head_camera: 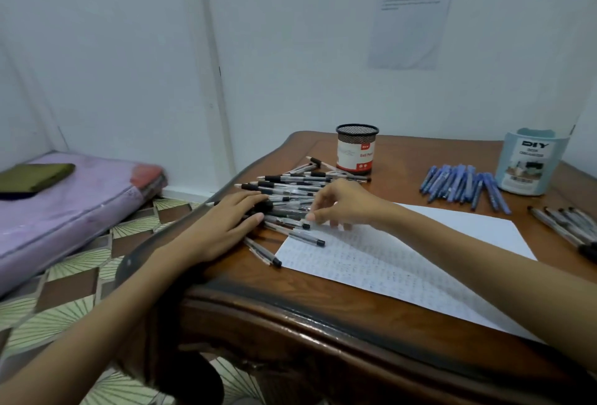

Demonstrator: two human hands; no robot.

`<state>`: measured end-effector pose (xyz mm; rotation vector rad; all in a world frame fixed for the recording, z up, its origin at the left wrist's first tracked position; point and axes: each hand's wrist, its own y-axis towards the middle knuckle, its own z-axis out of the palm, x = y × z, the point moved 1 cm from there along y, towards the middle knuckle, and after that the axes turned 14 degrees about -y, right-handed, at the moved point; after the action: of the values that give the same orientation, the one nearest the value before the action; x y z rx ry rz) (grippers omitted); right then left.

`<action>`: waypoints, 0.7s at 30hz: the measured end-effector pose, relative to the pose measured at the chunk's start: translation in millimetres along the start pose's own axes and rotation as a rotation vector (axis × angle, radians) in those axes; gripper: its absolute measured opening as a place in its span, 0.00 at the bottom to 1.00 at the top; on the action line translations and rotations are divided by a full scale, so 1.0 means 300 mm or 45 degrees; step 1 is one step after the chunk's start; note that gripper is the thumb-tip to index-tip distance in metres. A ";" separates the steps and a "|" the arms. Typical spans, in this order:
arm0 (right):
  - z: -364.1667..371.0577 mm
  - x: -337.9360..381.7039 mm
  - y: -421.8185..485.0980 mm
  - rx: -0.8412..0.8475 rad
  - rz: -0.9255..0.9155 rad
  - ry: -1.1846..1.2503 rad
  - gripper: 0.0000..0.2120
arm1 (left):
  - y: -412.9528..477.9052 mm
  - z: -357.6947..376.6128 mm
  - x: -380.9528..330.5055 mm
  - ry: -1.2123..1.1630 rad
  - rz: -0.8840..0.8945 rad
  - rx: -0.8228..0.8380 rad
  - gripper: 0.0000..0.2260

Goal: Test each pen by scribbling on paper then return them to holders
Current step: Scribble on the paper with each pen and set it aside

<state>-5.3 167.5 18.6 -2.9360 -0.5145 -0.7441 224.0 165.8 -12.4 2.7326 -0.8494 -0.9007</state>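
A heap of black-capped clear pens lies on the wooden table at its left side. My left hand rests flat on the near end of the heap, fingers straight. My right hand hovers over the heap's right edge with fingers curled down, thumb and fingertips touching a pen; whether it pinches it is unclear. A sheet of paper covered in faint scribbles lies beneath my right forearm. A black mesh pen holder stands empty behind the heap.
A pale blue organizer box stands at the back right, with a row of blue pens beside it. More black pens lie at the right edge. A purple mattress lies on the tiled floor to the left.
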 end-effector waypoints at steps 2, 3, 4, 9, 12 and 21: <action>-0.038 -0.022 -0.029 -0.044 0.054 0.170 0.04 | 0.002 -0.001 -0.007 0.008 0.009 0.008 0.33; -0.062 -0.035 -0.048 -0.069 0.076 0.293 0.04 | 0.005 -0.002 -0.012 0.011 0.014 0.010 0.34; -0.088 -0.054 -0.068 -0.100 0.098 0.427 0.04 | 0.009 -0.003 -0.015 0.012 0.014 0.009 0.35; -0.213 -0.205 -0.191 -0.368 0.291 1.107 0.02 | 0.058 0.029 -0.076 -0.031 0.064 0.039 0.32; -0.266 -0.327 -0.284 -0.573 0.462 1.411 0.09 | 0.121 0.092 -0.172 -0.037 0.152 0.131 0.20; -0.303 -0.514 -0.461 -0.533 0.380 1.421 0.16 | 0.343 0.360 -0.503 0.016 0.425 0.522 0.20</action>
<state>-220.1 237.6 23.5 -2.2020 0.2019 -2.3362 12.6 168.8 6.7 2.7751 -1.5818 -0.7034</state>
